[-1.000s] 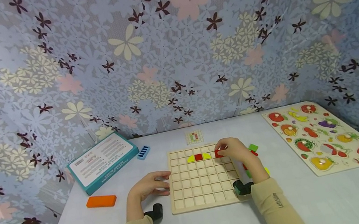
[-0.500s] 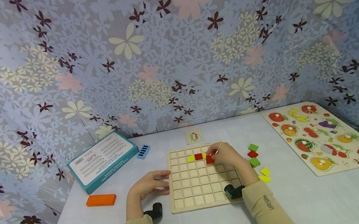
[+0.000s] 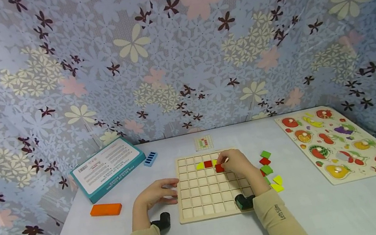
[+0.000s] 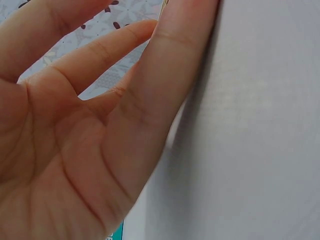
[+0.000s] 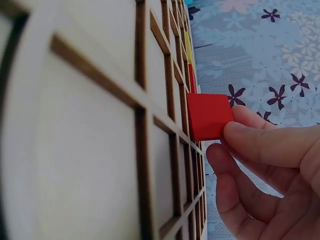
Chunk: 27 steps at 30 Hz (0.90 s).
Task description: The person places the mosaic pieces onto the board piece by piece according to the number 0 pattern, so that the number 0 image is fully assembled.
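Note:
A wooden grid board (image 3: 201,191) lies on the table. In its second row from the back sit a yellow piece (image 3: 200,166) and a red square tile (image 3: 208,164); another yellow piece just right of them is partly hidden by my right hand. Between thumb and fingers, my right hand (image 3: 237,164) pinches a second red tile (image 5: 209,117), tilted up with its lower edge right at the grid in the right wrist view. My left hand (image 3: 155,194) rests by the board's left edge, fingers loosely bent and fingertips at that edge, holding nothing.
Right of the board lie loose green (image 3: 266,170), red and yellow tiles (image 3: 277,180). A small pattern card (image 3: 203,143) lies behind it. A teal box (image 3: 108,169), a blue piece (image 3: 151,159) and an orange block (image 3: 106,209) are at left, a fruit puzzle (image 3: 343,142) at right.
My right hand has carried the red tile leftward from the board's back right to just before the yellow piece, then held there. The left hand has stayed put.

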### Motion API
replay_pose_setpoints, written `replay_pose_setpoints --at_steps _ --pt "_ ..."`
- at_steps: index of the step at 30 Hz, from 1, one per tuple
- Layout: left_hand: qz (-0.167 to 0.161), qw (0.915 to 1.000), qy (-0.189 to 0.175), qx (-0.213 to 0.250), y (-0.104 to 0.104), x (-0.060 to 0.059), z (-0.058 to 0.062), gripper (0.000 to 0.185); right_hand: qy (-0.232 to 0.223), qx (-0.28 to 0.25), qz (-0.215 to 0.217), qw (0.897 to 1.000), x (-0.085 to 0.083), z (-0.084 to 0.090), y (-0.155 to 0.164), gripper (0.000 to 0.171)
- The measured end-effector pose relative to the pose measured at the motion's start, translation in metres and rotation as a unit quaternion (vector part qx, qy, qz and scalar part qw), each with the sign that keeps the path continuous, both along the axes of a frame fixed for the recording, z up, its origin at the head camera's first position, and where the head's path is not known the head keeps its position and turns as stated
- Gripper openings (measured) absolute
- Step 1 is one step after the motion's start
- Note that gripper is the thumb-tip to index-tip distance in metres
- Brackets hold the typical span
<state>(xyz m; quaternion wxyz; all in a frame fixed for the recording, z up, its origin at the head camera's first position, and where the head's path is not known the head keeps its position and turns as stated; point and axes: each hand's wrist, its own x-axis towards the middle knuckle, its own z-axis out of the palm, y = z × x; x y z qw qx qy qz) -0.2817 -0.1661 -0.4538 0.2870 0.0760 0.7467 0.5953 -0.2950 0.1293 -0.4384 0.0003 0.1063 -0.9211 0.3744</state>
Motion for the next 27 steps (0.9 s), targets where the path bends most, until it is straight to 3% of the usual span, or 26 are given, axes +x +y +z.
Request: replay_pose_setpoints --at_steps 6,17,27 --pt "0.002 1.0 0.001 0.0 -0.0006 -0.0003 -0.0006 0.051 -0.011 0.003 0.005 1.0 -0.0005 0.0 0.0001 0.009" --pt "0.002 1.0 -0.001 0.0 -0.0007 0.0003 -0.0019 0.051 -0.032 0.059 0.026 0.997 0.0008 -0.0026 -0.0002 0.022" --pt "-0.002 1.0 0.002 0.004 -0.0011 -0.0009 -0.002 0.05 -0.035 0.05 0.03 0.998 0.0029 0.0 0.0011 0.022"
